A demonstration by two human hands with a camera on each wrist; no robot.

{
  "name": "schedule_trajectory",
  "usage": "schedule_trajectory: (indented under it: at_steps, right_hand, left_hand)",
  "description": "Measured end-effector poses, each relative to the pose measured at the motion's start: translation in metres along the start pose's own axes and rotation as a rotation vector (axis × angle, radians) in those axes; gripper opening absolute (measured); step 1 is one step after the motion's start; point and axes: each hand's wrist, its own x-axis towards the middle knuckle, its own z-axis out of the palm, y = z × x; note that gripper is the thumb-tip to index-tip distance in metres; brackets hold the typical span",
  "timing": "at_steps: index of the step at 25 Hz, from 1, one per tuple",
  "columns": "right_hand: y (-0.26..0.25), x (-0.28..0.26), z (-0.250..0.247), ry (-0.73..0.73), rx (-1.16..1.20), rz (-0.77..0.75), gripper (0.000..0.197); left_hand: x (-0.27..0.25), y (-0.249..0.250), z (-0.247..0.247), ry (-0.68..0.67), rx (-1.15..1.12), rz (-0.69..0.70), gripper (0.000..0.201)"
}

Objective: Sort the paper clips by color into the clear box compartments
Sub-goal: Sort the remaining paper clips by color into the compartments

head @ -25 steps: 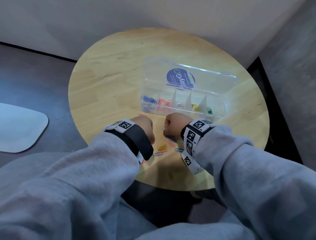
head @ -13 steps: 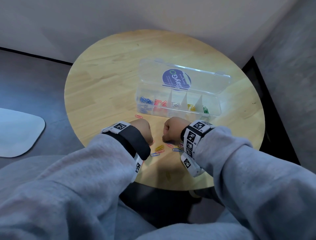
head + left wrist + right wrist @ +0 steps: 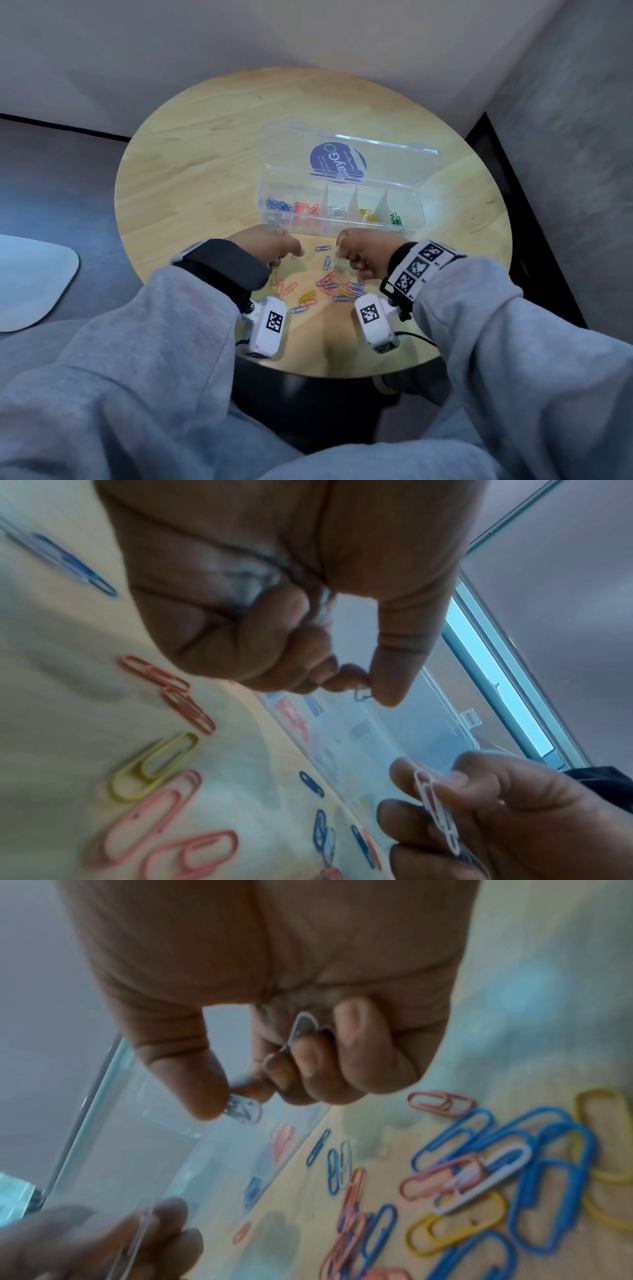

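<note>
Currently both hands hover over the near half of the round wooden table. Left hand: fingers curled, thumb and forefinger pinching a pale paper clip by its end. Right hand: fingers curled, thumb and forefinger pinching white paper clips; another pale clip end shows between the curled fingers.

Clear box sits just beyond the knuckles, lid hinged open toward the far side. Compartments left to right: blue, red, white, yellow, green clips.

Loose paper clips (blue, pink, yellow, white) lie scattered on the wood between and beneath the two hands, some overlapping, the densest cluster near the right wrist. A single blue clip lies near the box's near wall.

Open room: bare wood left of the box and far of the lid. The near table edge runs below the wrist cameras; the box's right end lies well inside the right rim.
</note>
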Motion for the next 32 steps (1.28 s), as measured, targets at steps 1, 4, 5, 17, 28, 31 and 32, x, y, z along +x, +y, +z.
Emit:
schedule_trajectory:
  at_steps: [1, 4, 5, 17, 28, 31, 32]
  right_hand:
    - [0.003, -0.001, -0.003, -0.003, 0.079, 0.014, 0.027]
    - [0.009, -0.003, -0.008, -0.014, 0.225, 0.041, 0.026]
    - [0.01, -0.004, -0.008, -0.016, 0.269, 0.049, 0.025]
    - [0.025, -0.015, -0.024, -0.021, 0.395, 0.085, 0.027]
    - [0.034, -0.025, -0.022, 0.129, -0.806, -0.107, 0.032]
    - [0.034, -0.025, -0.016, 0.127, -0.901, -0.157, 0.023]
    - [0.035, -0.024, -0.014, 0.118, -0.94, -0.158, 0.018]
  left_hand:
    - [-0.001, 0.001, 0.002, 0.004, -0.096, -0.015, 0.021]
    - [-0.005, 0.002, 0.004, 0.009, -0.277, -0.046, 0.019]
    - [-0.005, 0.002, 0.004, 0.013, -0.307, -0.056, 0.02]
    - [-0.013, 0.007, 0.002, -0.017, -0.39, -0.091, 0.019]
    - [-0.018, 0.028, 0.024, -0.026, -0.267, 0.065, 0.022]
    - [-0.02, 0.032, 0.03, -0.095, -0.305, -0.024, 0.025]
    - [-0.019, 0.033, 0.032, -0.096, -0.295, -0.051, 0.023]
